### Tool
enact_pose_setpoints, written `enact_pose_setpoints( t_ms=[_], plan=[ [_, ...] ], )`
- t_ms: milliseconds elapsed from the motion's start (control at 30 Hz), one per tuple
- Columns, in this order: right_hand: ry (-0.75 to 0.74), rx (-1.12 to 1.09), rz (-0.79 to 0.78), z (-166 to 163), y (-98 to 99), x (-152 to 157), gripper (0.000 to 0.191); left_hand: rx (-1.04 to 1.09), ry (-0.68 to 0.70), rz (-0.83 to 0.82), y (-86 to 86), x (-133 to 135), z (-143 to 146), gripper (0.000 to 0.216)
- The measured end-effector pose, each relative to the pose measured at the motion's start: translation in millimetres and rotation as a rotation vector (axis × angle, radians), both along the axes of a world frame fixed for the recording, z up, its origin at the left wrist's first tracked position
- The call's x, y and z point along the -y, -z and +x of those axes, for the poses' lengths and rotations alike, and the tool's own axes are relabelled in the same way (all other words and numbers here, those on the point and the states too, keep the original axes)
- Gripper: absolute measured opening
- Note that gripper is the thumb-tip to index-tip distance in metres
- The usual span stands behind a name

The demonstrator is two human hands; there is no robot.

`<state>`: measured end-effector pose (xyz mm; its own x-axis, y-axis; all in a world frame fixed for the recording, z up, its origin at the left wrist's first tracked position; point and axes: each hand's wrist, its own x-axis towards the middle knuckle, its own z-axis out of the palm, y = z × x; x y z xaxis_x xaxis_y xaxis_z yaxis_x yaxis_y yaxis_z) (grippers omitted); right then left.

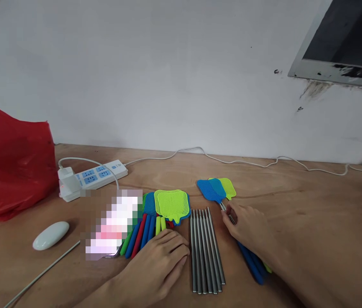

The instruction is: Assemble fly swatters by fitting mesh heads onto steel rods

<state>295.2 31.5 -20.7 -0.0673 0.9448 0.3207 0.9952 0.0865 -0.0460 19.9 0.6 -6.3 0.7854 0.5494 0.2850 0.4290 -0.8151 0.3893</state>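
My right hand (246,224) is closed round the metal shaft of a blue fly swatter (208,189) that lies at an angle on the table. Beside it are a yellow-green fly swatter (230,188) and blue handles (253,263), partly under my wrist. My left hand (163,263) rests with curled fingers over the ends of yellow-green handles (160,224); what its fingers grip is hidden. Blue, red and green handles (140,233) fan out to its left. Behind them lie stacked mesh swatter heads (172,204). Between my hands lies a row of several metal rods (204,254).
To the left are a blurred-out lit phone (116,226), a white oval object (51,235), a power strip (99,175) and a red plastic bag (10,167). A white cable (225,161) runs along the wall. The wooden table (322,214) extends right.
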Motion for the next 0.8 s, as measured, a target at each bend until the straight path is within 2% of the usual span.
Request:
enact_pose_setpoints(
  t_ms=[233,433,600,700,800],
  plan=[
    [0.014,0.013,-0.09,-1,-6.0,0,0.014,-0.016,0.002,0.003,0.5,-1,-1,0.023],
    [-0.025,-0.127,-0.128,-3,-1.5,0,0.018,-0.016,-0.001,0.007,2.5,-2,-2,0.024],
    [-0.11,-0.561,-0.082,-8,-1.1,0,0.018,-0.05,-0.003,-0.004,0.8,-1,-2,0.024],
    [-0.147,-0.852,-0.149,-13,-5.5,1,0.02,-0.047,0.001,-0.009,0.4,0,-2,0.024],
    [-0.158,-1.193,-0.208,-18,-9.5,3,0.033,-0.04,0.0,-0.022,1.4,-1,-2,0.023]
  ],
)
